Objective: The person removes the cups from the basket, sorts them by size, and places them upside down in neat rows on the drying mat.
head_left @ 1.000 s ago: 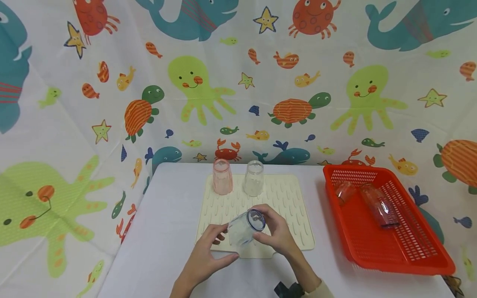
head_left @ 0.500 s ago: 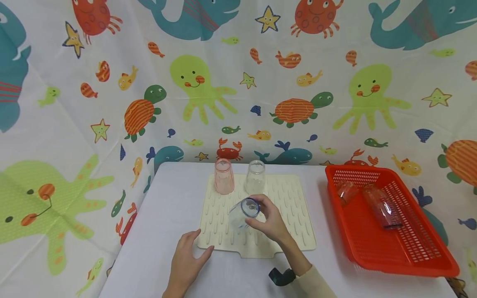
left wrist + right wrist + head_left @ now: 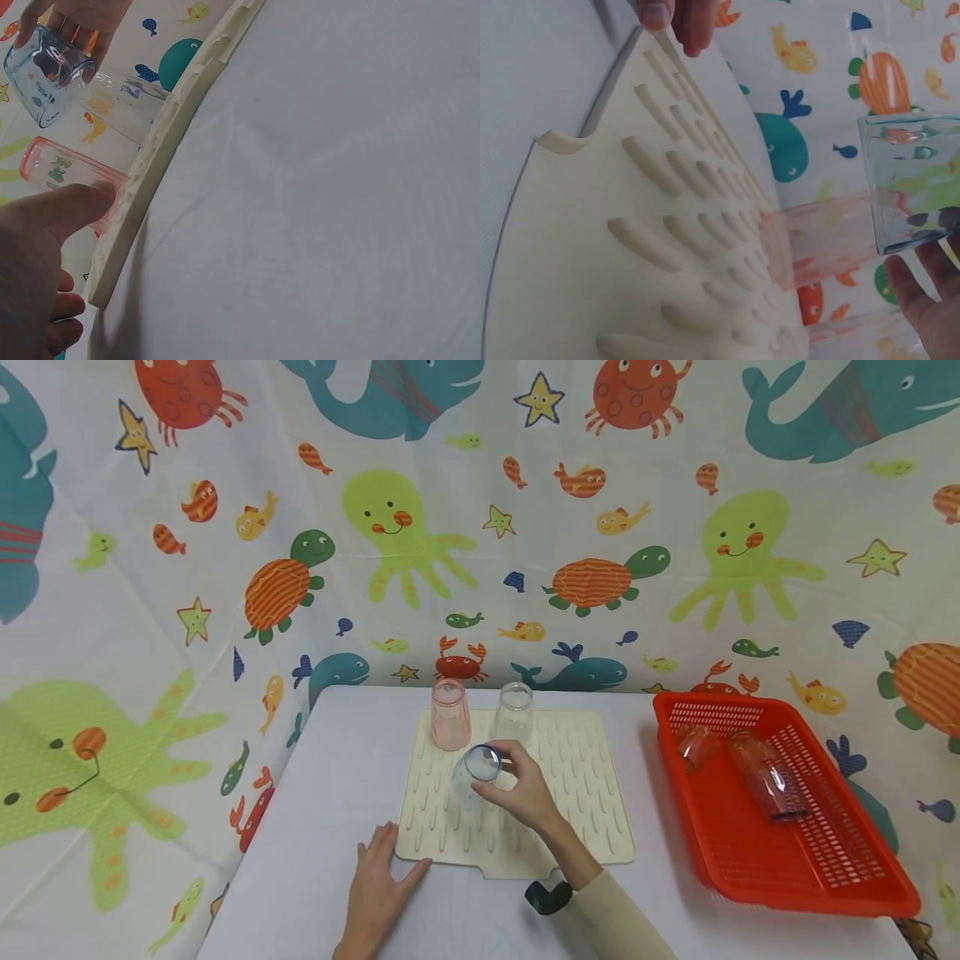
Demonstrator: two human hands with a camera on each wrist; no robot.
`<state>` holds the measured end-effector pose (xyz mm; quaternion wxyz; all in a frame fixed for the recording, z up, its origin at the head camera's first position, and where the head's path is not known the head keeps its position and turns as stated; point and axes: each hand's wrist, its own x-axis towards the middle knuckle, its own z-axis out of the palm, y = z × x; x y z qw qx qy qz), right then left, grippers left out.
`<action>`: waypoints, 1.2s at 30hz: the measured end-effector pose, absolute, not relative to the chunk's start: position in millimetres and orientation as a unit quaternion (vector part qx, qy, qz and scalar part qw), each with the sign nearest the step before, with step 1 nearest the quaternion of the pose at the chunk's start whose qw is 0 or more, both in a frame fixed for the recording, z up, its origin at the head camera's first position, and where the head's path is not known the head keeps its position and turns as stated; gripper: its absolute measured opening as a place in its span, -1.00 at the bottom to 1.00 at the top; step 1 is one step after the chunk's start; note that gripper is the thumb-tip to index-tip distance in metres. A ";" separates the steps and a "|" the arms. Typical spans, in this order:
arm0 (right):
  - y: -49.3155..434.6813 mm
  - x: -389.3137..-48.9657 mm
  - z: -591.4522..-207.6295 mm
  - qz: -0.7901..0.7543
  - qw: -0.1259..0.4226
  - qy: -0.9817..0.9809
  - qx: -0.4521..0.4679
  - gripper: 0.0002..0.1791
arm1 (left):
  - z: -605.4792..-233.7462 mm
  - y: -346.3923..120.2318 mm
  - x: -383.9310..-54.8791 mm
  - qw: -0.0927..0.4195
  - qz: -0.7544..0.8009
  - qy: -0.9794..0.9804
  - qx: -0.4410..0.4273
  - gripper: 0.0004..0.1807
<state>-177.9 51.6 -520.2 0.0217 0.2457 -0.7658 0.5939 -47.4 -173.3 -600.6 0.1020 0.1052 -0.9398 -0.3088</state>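
My right hand (image 3: 527,792) grips a blue-tinted drinking glass (image 3: 480,767) from its right side, above the cream ridged drying mat (image 3: 570,831). In the right wrist view the glass (image 3: 915,184) hangs clear of the mat. Behind it on the mat stand a pink glass (image 3: 450,720) and a clear glass (image 3: 514,703), side by side. My left hand (image 3: 375,887) is at the mat's front left corner, fingers along the left edge and thumb at the front edge. Its thumb is extended in the left wrist view (image 3: 64,206).
A red plastic basket (image 3: 750,877) stands on the right of the white-covered table (image 3: 330,760). Inside lie a small reddish glass (image 3: 696,747) and a longer see-through glass shape (image 3: 765,777). A sea-animal print cloth (image 3: 420,652) hangs behind and at the left.
My left hand has let go of the blue glass and moved left and down to the mat's corner. My right hand has carried the glass leftward and farther back over the mat.
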 end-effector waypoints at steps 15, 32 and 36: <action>30.2 -198.0 -551.2 0.573 -0.014 -0.791 0.216 -0.37 | -613.9 -174.8 -52.0 0.058 -0.296 -0.947 0.107 -0.01; -1.3 -216.4 -568.7 0.557 -0.042 -0.805 0.198 -0.24 | -615.9 -178.3 -50.5 0.051 -0.305 -0.945 0.111 -0.03; -5.7 -216.0 -573.2 0.554 -0.038 -0.809 0.191 -0.24 | -616.8 -178.2 -50.0 0.049 -0.303 -0.945 0.111 -0.04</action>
